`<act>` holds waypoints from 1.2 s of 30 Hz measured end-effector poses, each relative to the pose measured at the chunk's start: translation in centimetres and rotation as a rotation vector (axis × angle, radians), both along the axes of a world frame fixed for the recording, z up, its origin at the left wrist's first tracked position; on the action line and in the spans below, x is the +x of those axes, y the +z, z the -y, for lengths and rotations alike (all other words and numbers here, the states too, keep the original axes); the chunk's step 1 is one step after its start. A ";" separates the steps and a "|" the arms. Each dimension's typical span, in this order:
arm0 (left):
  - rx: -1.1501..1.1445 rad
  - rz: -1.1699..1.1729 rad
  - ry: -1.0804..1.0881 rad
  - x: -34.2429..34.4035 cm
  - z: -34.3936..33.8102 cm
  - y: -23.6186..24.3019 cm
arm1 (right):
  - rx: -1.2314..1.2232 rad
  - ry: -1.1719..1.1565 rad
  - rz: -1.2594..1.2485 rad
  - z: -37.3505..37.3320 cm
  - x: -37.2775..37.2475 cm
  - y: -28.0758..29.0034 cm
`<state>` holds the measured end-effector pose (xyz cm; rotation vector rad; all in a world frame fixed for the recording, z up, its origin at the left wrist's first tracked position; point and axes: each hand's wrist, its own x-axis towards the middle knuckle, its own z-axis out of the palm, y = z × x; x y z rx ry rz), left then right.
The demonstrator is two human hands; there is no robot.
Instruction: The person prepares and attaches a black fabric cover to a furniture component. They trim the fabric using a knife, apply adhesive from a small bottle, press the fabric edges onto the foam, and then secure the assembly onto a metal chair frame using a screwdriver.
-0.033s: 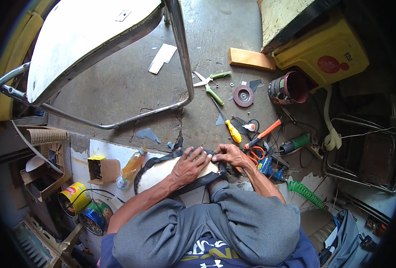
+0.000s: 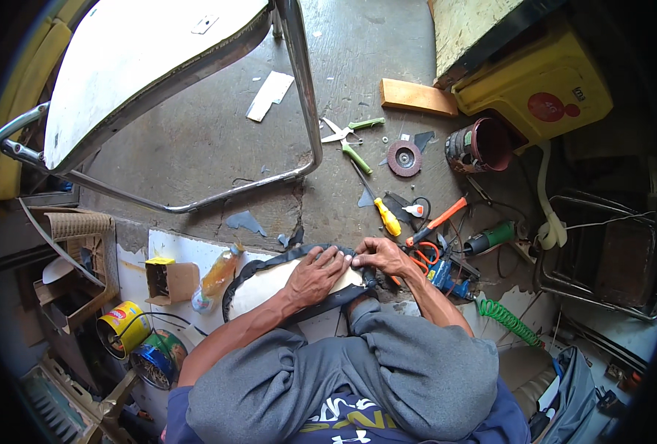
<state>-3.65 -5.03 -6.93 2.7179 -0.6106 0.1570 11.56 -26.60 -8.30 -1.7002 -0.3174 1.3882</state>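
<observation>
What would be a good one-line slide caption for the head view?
Both hands, left and right, press a pale board wrapped in black cover on a cluttered workshop floor.

Grey trousers — navy printed shirt — bare forearms.

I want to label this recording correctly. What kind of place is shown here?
Probably a small repair or upholstery workshop, with work done on the concrete floor: hand tools such as a yellow screwdriver and pliers lie scattered, beside a grinding disc.
</observation>
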 end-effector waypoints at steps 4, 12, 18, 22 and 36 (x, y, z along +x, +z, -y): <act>-0.039 -0.043 -0.002 0.3 0.3 -0.2 | -0.013 -0.031 -0.053 -0.4 0.2 0.2; -0.507 -0.081 0.137 0.8 -0.5 1.4 | 0.114 -0.094 -0.111 -0.2 -1.1 -0.2; -0.738 -0.723 0.444 5.9 -5.4 3.9 | 0.160 0.054 0.210 -0.6 -0.5 4.7; -0.578 -1.395 0.166 7.4 -5.9 3.7 | 0.150 0.053 0.193 -0.9 -0.4 4.9; -0.544 -1.022 0.162 6.0 -4.4 3.7 | 0.068 0.264 0.226 -4.1 0.7 4.3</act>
